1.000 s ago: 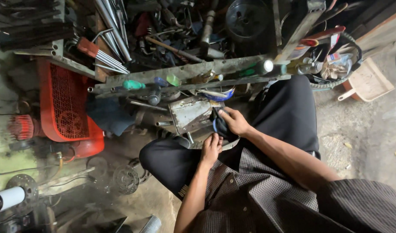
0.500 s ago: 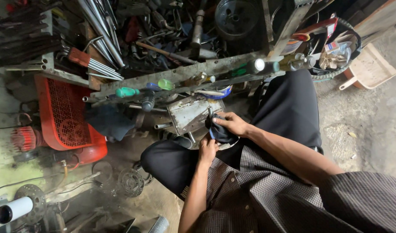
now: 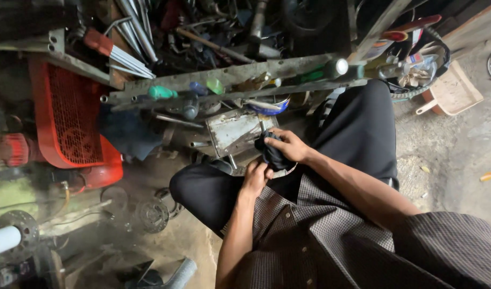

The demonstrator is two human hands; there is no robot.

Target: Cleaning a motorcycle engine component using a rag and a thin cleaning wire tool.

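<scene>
Two hands work between our knees, and we go across from the left. One white pipe end [image 3: 2, 241] pokes in at the lower left edge. One red mesh-guarded machine [image 3: 69, 120] stands on the floor beside it. Above and to its right, one bundle of silver rods [image 3: 130, 56] with a red end lies tilted across the scrap pile. One long metal rail [image 3: 224, 80] runs across, carrying two green tool handles [image 3: 162, 92] that we can count, with other small bits too cluttered to number. Under the rail, one blue bowl [image 3: 269, 107] sits; what it holds we cannot tell. Just below it lies one grey metal box-like part [image 3: 237, 131].

Our left hand [image 3: 256, 176] is curled shut on the lower edge of a dark cloth-covered piece [image 3: 272, 155], and our right hand [image 3: 288, 144] is clamped on its top; both hands touch it, close together, over our lap just in front of the grey part. Far right, one beige dustpan [image 3: 451, 93] rests on the concrete floor [image 3: 459, 160], holding nothing that we can make out.
</scene>
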